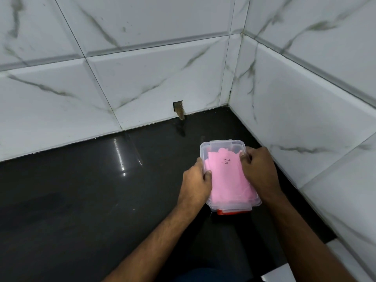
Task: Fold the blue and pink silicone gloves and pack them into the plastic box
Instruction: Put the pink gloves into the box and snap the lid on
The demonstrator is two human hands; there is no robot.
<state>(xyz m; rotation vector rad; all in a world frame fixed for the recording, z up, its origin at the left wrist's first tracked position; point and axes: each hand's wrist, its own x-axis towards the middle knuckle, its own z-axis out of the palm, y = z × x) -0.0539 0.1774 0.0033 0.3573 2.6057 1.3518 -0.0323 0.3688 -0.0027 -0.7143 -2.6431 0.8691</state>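
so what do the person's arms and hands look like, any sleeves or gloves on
Both arms are bare from the bottom edge of the frame to the wrists: no sleeves show. The left hand and right hand are bare too, with no gloves, and no rings, watch or wristband visible from this angle.

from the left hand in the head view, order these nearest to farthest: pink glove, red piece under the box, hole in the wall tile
1. pink glove: in the plastic box, right beside the left hand.
2. red piece: under the box's near end, below and right of that hand.
3. hole in the wall tile: far up, at the wall's base.
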